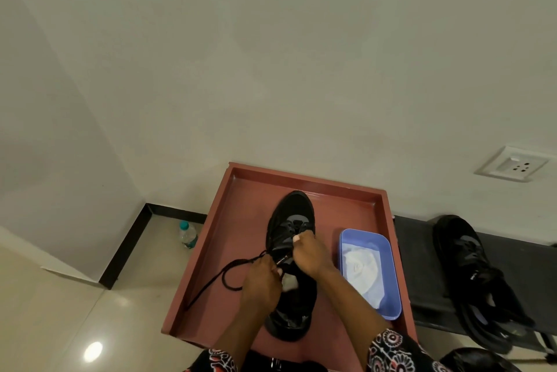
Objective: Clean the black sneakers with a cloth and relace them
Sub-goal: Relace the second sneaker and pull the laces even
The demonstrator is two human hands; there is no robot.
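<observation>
A black sneaker (294, 215) lies toe away from me on a reddish-brown tray table (241, 221). My left hand (262, 278) pinches the black shoelace (223, 273) at the sneaker's left side; the lace loops out to the left over the tray. My right hand (310, 254) grips the sneaker's upper near the eyelets, thumb on the tongue. A white cloth (360, 269) sits in a blue plastic tub (388, 305) to the right of the shoe. The second black sneaker (470, 266) rests on a dark bench (422, 281) at the right.
A plastic water bottle (189, 234) stands on the tiled floor left of the tray, near the wall's black skirting. A wall socket (515, 164) is at the upper right. Another dark object (470, 359) shows at the bottom right edge.
</observation>
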